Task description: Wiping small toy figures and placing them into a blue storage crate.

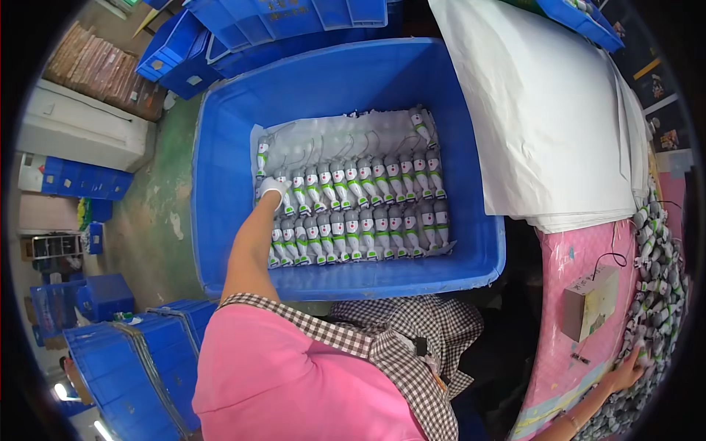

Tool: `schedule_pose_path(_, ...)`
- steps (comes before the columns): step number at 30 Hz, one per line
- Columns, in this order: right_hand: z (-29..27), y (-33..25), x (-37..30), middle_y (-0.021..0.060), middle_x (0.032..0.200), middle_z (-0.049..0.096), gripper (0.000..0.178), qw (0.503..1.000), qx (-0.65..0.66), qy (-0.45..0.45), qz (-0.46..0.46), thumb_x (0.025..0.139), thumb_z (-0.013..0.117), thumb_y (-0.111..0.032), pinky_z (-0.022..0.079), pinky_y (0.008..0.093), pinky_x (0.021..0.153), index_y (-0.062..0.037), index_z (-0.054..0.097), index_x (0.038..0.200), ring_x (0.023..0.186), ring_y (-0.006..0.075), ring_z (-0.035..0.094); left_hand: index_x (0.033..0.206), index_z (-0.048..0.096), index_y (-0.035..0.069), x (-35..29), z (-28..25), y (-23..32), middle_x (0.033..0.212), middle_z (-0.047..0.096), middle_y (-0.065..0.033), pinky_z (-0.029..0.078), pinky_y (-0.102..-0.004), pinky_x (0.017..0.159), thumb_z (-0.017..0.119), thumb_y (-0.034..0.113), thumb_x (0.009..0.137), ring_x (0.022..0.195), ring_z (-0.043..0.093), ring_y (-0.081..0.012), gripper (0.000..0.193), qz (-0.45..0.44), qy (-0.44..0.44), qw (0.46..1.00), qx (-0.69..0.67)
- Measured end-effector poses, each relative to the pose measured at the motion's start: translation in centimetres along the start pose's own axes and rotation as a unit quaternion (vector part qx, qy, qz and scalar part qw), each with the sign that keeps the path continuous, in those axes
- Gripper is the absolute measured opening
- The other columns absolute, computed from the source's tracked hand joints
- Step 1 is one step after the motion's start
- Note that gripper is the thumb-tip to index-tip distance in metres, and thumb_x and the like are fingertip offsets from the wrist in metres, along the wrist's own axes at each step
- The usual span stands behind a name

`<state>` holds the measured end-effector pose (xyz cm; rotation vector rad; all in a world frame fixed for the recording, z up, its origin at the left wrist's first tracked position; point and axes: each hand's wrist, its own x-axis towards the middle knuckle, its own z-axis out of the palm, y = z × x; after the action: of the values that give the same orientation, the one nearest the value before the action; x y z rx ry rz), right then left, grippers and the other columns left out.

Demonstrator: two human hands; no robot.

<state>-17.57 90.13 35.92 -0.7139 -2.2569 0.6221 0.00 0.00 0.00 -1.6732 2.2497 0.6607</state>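
My left hand (pixel 272 188), in what looks like a white glove, reaches into a large blue plastic bin (pixel 346 283). It is at the left end of the upper full row of small grey-and-white figures (pixel 339 185), which have green bands and a red dot. Its fingers are too indistinct to tell whether they hold one. A second row (pixel 338 234) lies nearer me. At the lower right, my right hand (pixel 625 373) reaches into a heap of similar figures (pixel 654 294), its bare fingers curled round one at the heap's edge.
Behind the rows a white sheet (pixel 309 140) lines the bin, with a lone figure (pixel 420 126) at its right. White paper sheets (pixel 551 117) drape over the pink-covered table (pixel 559 264), where a small box (pixel 590 303) stands. Blue crates (pixel 121 367) stand at left.
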Motion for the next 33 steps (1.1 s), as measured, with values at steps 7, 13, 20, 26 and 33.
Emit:
schedule_pose_path(7,-6.2,0.1,-4.1,0.0166,0.109,0.055,0.037,0.975,0.153,-0.098,-0.129,0.088,0.057,-0.018,0.048,0.03,0.077,0.0,0.052,0.119,0.098,0.0236,0.055,0.103,0.063,0.002,0.2,0.3,0.4,0.11,0.059,-0.021,0.049,-0.0392,0.083,0.066,0.038,0.074,0.1,0.06,-0.0322,0.047,-0.016,0.052,0.996,0.074)
schedule_pose_path(13,-7.2,-5.2,-11.2,0.0108,0.106,0.056,0.046,0.764,0.608,-0.215,-0.016,0.087,0.051,-0.033,0.045,0.0249,0.065,-0.0015,0.049,0.12,0.083,0.0163,0.054,0.115,0.054,0.001,-6.9,-0.9,12.0,0.11,0.057,-0.0181,0.045,-0.0388,0.088,0.063,0.027,0.078,0.102,0.056,-0.0315,0.046,0.271,0.254,0.928,-0.027)
schedule_pose_path(20,4.2,-19.8,-25.7,0.0116,0.11,0.056,0.031,0.606,0.736,-0.281,0.107,0.091,0.05,-0.017,0.048,0.0396,0.088,-0.0087,0.042,0.119,0.092,0.0241,0.061,0.104,0.057,-0.002,-41.0,-6.1,27.9,0.091,0.062,-0.0075,0.049,-0.0246,0.072,0.058,0.024,0.088,0.077,0.059,-0.0125,0.03,0.488,-0.487,0.615,-0.383)
schedule_pose_path(26,2.9,-18.4,-27.4,0.0147,0.124,0.047,0.045,0.664,0.678,-0.297,0.111,0.087,0.055,-0.008,0.05,0.0398,0.087,-0.0072,0.035,0.128,0.098,0.0265,0.06,0.115,0.052,0.004,-49.7,-4.0,34.2,0.098,0.058,-0.0028,0.047,-0.0261,0.079,0.064,0.023,0.084,0.088,0.057,-0.0135,0.038,0.339,-0.628,0.477,-0.513)
schedule_pose_path(33,1.8,-14.0,-26.7,0.0207,0.114,0.051,0.061,0.299,0.822,-0.395,0.282,0.086,0.058,-0.027,0.054,0.0352,0.081,-0.0068,0.029,0.135,0.092,0.0272,0.063,0.124,0.045,0.005,-50.5,-3.9,35.0,0.109,0.056,-0.0049,0.05,-0.0268,0.081,0.062,0.017,0.085,0.095,0.057,-0.013,0.044,0.357,-0.65,0.449,-0.497)
